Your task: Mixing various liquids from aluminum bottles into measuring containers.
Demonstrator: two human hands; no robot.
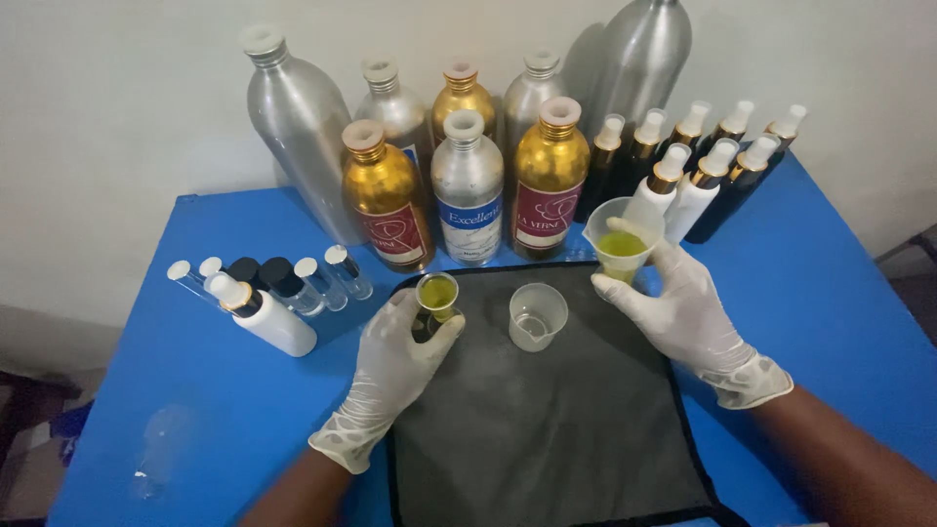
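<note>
Crowding the far side of the blue worktop [830,293], beyond both sets of fingers, stand tall silver aluminium bottles [298,127], gold metal bottles with dark red labels [386,195] and a cluster of dark spray bottles with white caps [722,156]. Left of the left fingers lie small clear glass vials [322,278] and a white plastic bottle with a gold collar [264,317]. A clear plastic measuring cup [537,314] stands on the black mat [547,429], between the two hands and touching neither.

The left hand [395,371], in a white glove, has its fingers curled tight around a small dark glass bottle topped with a gold funnel holding yellow-green liquid [436,298]. The right hand [688,317], also gloved, pinches a clear plastic beaker of yellow-green liquid [622,239] between thumb and fingers, upright, well right of the funnel.
</note>
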